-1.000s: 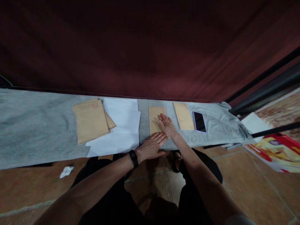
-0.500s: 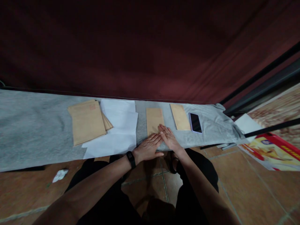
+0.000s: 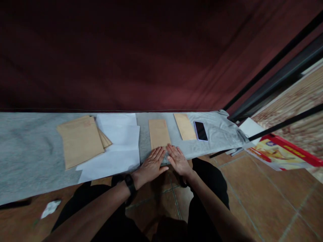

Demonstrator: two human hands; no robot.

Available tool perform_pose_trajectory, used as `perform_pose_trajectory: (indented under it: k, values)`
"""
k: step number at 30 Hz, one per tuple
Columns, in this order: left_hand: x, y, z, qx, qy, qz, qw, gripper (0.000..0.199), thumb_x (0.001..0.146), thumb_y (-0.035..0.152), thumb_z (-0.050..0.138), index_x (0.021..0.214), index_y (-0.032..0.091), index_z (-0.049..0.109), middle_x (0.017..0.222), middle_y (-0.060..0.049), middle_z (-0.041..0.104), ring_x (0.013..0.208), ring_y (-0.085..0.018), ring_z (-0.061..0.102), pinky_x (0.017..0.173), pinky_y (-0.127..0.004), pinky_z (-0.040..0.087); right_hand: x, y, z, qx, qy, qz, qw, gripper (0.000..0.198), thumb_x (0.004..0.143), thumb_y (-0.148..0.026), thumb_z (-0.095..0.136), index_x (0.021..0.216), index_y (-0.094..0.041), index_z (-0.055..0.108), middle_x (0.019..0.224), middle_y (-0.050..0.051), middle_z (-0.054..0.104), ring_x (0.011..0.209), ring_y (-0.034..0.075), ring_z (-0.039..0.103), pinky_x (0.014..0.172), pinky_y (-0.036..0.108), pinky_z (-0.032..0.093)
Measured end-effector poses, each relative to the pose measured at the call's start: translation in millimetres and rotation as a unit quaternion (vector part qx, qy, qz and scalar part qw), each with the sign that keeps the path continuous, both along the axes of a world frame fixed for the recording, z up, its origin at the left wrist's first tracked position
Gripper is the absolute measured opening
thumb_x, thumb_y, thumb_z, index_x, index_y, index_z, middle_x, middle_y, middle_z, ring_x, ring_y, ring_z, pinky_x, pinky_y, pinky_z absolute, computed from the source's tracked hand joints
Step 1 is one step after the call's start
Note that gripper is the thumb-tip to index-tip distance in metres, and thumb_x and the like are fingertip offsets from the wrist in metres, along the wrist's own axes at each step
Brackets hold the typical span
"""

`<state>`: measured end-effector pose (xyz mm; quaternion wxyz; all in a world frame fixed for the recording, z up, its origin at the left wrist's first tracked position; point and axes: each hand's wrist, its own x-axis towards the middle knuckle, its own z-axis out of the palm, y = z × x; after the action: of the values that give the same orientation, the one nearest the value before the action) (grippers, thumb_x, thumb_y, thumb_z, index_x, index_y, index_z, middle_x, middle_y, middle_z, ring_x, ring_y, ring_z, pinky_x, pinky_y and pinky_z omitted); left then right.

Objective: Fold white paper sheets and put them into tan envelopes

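Observation:
A brown paper envelope (image 3: 159, 132) lies flat on the grey cloth near its front edge, with faint red print at its top. My left hand (image 3: 151, 165) rests flat over the envelope's lower left end, fingers stretched out and thumb apart. Beside it, my right hand (image 3: 178, 160) lies with fingers extended, its tips on the envelope's lower right corner. The two hands are slightly apart and neither grasps anything. A second brown envelope (image 3: 185, 126) lies to the right. On the left, a stack of brown envelopes (image 3: 82, 143) partly covers white paper sheets (image 3: 121, 137).
A phone (image 3: 201, 131) lies right of the second envelope on the grey cloth (image 3: 37, 148). Behind stands a dark red curtain (image 3: 151, 74). Black bars (image 3: 285, 124) and a red and yellow box (image 3: 282, 153) are at the right. Crumpled white tissue (image 3: 50, 208) lies on the tiled floor.
My hands have parted from their overlap and slid down toward the near end of the envelope, baring more of it. The view has turned, shifting the bench things leftward.

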<state>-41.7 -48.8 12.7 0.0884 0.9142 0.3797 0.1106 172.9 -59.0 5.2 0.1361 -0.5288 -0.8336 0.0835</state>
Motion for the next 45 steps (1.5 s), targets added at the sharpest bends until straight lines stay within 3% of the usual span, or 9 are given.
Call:
perform_pose_trajectory:
  k: [6, 10, 15, 20, 27, 32, 36, 42, 45]
  values:
    - [1, -10, -10.9, 0.049, 0.019, 0.064, 0.997, 0.078, 0.095, 0.056, 0.048, 0.150, 0.003, 0.037, 0.157, -0.025, 0.039, 0.150, -0.034, 0.032, 0.121, -0.048, 0.031, 3, -20, -1, 0.019, 0.016, -0.018, 1.000, 0.057, 0.108, -0.042, 0.026, 0.159, -0.017, 0.028, 0.162, 0.010, 0.035, 0.151, 0.023, 0.031, 0.124, 0.050, 0.025]
    - [1, -9, -6.9, 0.074, 0.035, 0.073, 0.994, 0.070, 0.097, 0.051, 0.048, 0.145, 0.001, 0.045, 0.151, -0.027, 0.047, 0.144, -0.036, 0.041, 0.116, -0.048, 0.036, 4, -15, 7, 0.011, 0.065, -0.041, 0.997, 0.052, 0.109, -0.040, 0.024, 0.153, -0.021, 0.042, 0.155, 0.009, 0.048, 0.147, 0.022, 0.039, 0.124, 0.051, 0.025]
    - [3, -6, 8.3, 0.096, 0.045, 0.059, 0.993, 0.063, 0.098, 0.047, 0.049, 0.145, 0.005, 0.046, 0.150, -0.023, 0.050, 0.140, -0.035, 0.047, 0.116, -0.048, 0.036, -11, 20, 17, -0.024, 0.116, -0.026, 0.993, 0.056, 0.109, -0.043, 0.018, 0.149, -0.019, 0.048, 0.153, 0.009, 0.050, 0.145, 0.019, 0.041, 0.122, 0.044, 0.033]
    - [7, -4, 14.5, 0.085, 0.073, 0.056, 0.992, 0.068, 0.094, 0.051, 0.056, 0.144, 0.005, 0.048, 0.148, -0.022, 0.053, 0.139, -0.035, 0.047, 0.115, -0.047, 0.035, -35, 61, 11, -0.026, 0.032, 0.022, 0.999, 0.054, 0.109, -0.040, 0.018, 0.153, -0.021, 0.043, 0.160, 0.007, 0.040, 0.150, 0.018, 0.032, 0.124, 0.045, 0.026]
    - [9, -4, 16.9, 0.077, 0.084, 0.064, 0.991, 0.076, 0.091, 0.053, 0.061, 0.149, 0.006, 0.043, 0.154, -0.022, 0.046, 0.138, -0.036, 0.047, 0.113, -0.046, 0.037, -40, 112, 5, 0.008, -0.065, -0.030, 0.997, 0.053, 0.108, -0.038, 0.024, 0.156, -0.018, 0.035, 0.164, 0.009, 0.032, 0.151, 0.022, 0.030, 0.123, 0.044, 0.026]
    - [4, -4, 19.8, 0.071, 0.069, 0.060, 0.993, 0.070, 0.092, 0.052, 0.061, 0.148, 0.012, 0.046, 0.156, -0.018, 0.045, 0.139, -0.033, 0.046, 0.112, -0.044, 0.039, -42, 132, 3, 0.033, -0.084, -0.083, 0.992, 0.053, 0.108, -0.037, 0.028, 0.156, -0.016, 0.035, 0.163, 0.010, 0.032, 0.149, 0.024, 0.035, 0.122, 0.045, 0.027]
    - [3, -1, 18.7, 0.074, 0.063, 0.056, 0.994, 0.061, 0.095, 0.047, 0.056, 0.146, 0.015, 0.048, 0.155, -0.017, 0.046, 0.137, -0.032, 0.049, 0.110, -0.044, 0.041, -44, 120, -1, 0.043, -0.086, -0.099, 0.990, 0.054, 0.107, -0.038, 0.028, 0.157, -0.016, 0.033, 0.163, 0.012, 0.034, 0.149, 0.025, 0.034, 0.121, 0.046, 0.027]
    - [0, 5, 13.7, 0.084, 0.035, 0.068, 0.994, 0.049, 0.100, 0.023, 0.038, 0.144, 0.006, 0.049, 0.149, -0.020, 0.052, 0.136, -0.028, 0.052, 0.112, -0.044, 0.040, -34, 68, -7, 0.049, -0.078, -0.073, 0.993, 0.055, 0.108, -0.035, 0.027, 0.159, -0.014, 0.028, 0.163, 0.012, 0.032, 0.152, 0.022, 0.029, 0.123, 0.045, 0.023]
    - [-1, 11, 7.5, 0.094, 0.032, 0.063, 0.993, 0.050, 0.100, 0.022, 0.033, 0.143, 0.004, 0.049, 0.152, -0.021, 0.049, 0.141, -0.028, 0.046, 0.116, -0.044, 0.036, -29, 45, -7, 0.058, -0.060, -0.074, 0.994, 0.054, 0.108, -0.037, 0.028, 0.158, -0.017, 0.030, 0.163, 0.010, 0.032, 0.151, 0.023, 0.031, 0.124, 0.046, 0.022]
